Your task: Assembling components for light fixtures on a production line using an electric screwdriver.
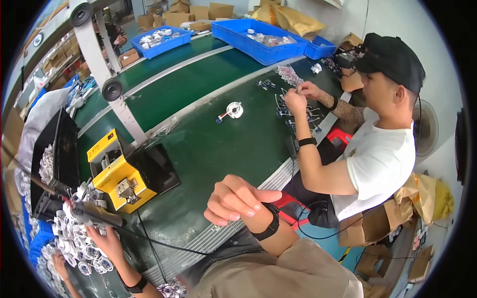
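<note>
My right hand (238, 201) is raised at the near edge of the green bench. Its fingers curl loosely, with the thumb stretched out sideways, and nothing shows in it. On the far left, my left hand (107, 244) reaches over a pile of white round parts (74, 243). Its visible fingers are extended and apart, close under a dark hand-held power screwdriver (94, 214) on a cable, which partly covers the fingertips. In the middle of the bench lies one white round part (234, 110) with a small wired piece. A yellow and black fixture (121, 171) stands between that part and the pile.
To the right, a co-worker (380, 134) handles small wired parts (298, 116). Another person's hand (60, 267) is at the lower left. Blue bins (263, 49) stand at the back, near a metal post (107, 74). A black box (57, 154) holds white parts.
</note>
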`<state>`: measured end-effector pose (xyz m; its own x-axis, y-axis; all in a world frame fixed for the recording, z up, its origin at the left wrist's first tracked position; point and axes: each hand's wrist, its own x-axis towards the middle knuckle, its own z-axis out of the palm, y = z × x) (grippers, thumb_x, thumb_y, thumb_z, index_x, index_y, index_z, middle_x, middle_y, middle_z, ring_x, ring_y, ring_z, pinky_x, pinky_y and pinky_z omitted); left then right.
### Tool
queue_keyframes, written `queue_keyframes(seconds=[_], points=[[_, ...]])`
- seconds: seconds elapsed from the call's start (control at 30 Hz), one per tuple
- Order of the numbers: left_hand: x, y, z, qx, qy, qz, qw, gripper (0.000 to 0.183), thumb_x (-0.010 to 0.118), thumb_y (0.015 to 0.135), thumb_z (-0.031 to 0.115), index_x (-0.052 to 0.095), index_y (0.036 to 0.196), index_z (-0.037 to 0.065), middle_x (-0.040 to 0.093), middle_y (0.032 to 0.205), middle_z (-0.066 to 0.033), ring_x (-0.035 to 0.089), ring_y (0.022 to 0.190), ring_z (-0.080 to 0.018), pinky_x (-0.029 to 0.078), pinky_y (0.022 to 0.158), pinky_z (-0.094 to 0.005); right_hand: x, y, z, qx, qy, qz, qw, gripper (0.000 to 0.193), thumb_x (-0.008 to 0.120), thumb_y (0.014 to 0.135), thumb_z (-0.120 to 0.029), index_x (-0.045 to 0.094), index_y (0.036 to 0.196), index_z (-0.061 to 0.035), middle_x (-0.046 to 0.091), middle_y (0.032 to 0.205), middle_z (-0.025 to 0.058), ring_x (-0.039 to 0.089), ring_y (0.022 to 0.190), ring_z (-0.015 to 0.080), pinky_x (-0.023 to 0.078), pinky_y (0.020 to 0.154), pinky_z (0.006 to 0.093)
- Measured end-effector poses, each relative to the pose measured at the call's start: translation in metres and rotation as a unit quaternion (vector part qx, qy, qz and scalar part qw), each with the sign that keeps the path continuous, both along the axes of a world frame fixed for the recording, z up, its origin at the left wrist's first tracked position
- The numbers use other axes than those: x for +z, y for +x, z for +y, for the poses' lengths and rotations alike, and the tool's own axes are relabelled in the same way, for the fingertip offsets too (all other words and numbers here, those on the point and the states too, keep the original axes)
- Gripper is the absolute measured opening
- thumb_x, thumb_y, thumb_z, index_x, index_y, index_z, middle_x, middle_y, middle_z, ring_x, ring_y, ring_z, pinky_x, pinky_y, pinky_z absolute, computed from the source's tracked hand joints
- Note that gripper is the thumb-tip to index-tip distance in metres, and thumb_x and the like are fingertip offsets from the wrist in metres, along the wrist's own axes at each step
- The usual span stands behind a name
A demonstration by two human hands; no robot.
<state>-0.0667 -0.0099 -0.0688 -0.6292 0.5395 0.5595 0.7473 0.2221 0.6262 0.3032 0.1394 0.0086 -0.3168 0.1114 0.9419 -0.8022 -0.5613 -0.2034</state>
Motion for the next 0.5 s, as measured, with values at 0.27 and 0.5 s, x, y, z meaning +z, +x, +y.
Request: queue_keyframes(seconds=[0.27, 0.5], points=[[0.006, 0.011, 0.003, 0.013, -0.096, 0.039, 0.995, 0.046, 0.061, 0.086, 0.014, 0.047, 0.126, -0.004, 0.042, 0.137, -0.0244, 0.041, 0.127, -0.0379, 0.030, 0.107, -0.0399, 0.016, 0.035, -0.003, -0.172, -0.653, -0.129, 0.727, 0.052, 0.051, 0.088, -0.061, 0.059, 0.085, -0.0095, 0.043, 0.071, -0.0005, 0.040, 0.068, 0.0137, 0.036, 0.062, 0.0260], [0.000, 0.005, 0.001, 0.025, -0.038, 0.040, 0.998, 0.051, 0.066, 0.087, 0.020, 0.047, 0.127, -0.005, 0.038, 0.142, -0.0225, 0.035, 0.133, -0.0361, 0.025, 0.110, -0.0411, -0.018, 0.061, 0.017, -0.265, -0.677, -0.068, 0.683, 0.053, 0.048, 0.092, -0.057, 0.052, 0.077, -0.0061, 0.038, 0.067, 0.0002, 0.036, 0.059, 0.0136, 0.033, 0.054, 0.0255]])
